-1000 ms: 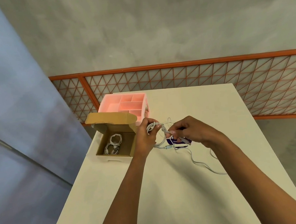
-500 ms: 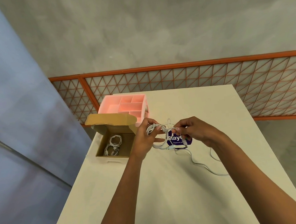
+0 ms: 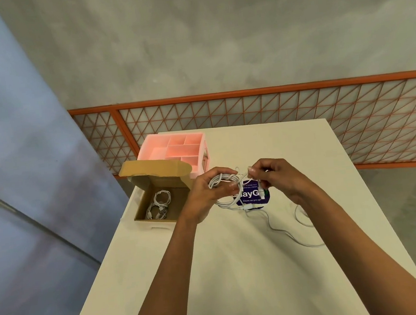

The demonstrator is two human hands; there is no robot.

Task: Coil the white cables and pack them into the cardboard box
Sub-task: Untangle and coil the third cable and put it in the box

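Head view, above the far half of the tabletop (image 3: 239,286): gripped a bundle of white cable (image 3: 225,179) loops in the left hand (image 3: 209,194), fingers curled round it, and pinched 1 strand just beside the bundle between thumb and fingertips of the right hand (image 3: 279,178). Held the loops just above a purple sticker (image 3: 252,196), with a loose tail (image 3: 284,231) trailing off across the tabletop toward the right edge. Found the cardboard box (image 3: 140,204) open at the left edge, near the far left corner, holding coiled cables (image 3: 159,204) already, with a pink organiser (image 3: 175,147) just behind it. Judged as mid-coil, with the tail yet to wind in. Best done by keeping the left grip firm, feeding slack with the right in even turns of matching size, letting twist run out along the tail rather than forcing it, then wrapping the end round the bundle to lock it before carrying it left to the box
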